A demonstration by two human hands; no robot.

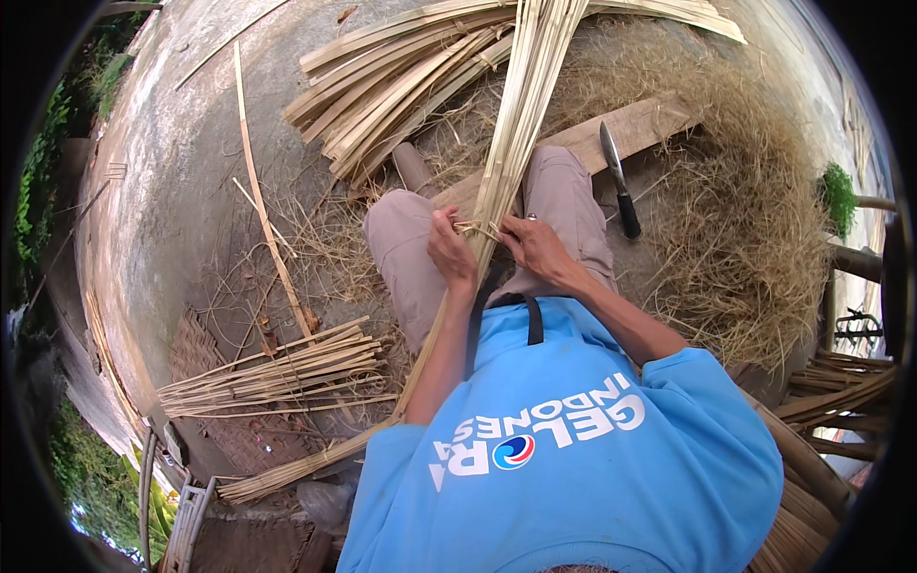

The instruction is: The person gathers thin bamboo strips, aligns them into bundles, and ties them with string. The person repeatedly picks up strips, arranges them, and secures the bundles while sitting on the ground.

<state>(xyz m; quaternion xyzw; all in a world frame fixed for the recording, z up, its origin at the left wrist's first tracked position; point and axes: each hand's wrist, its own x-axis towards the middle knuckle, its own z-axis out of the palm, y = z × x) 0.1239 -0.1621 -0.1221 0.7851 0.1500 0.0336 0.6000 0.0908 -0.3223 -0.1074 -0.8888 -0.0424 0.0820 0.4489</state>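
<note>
A long bundle of split bamboo strips lies between my knees and passes back under my left arm. A thin binding strip crosses over the bundle. My left hand is closed on one end of it, at the bundle's left side. On the right side my right hand, with a ring on one finger, pinches the other end. Both hands rest close against the bundle. Whether the strip is knotted is too small to tell.
A knife with a black handle lies right of my knee, by a wooden plank. Piled shavings cover the ground at right. More bamboo bundles lie ahead; loose strips lie on the left.
</note>
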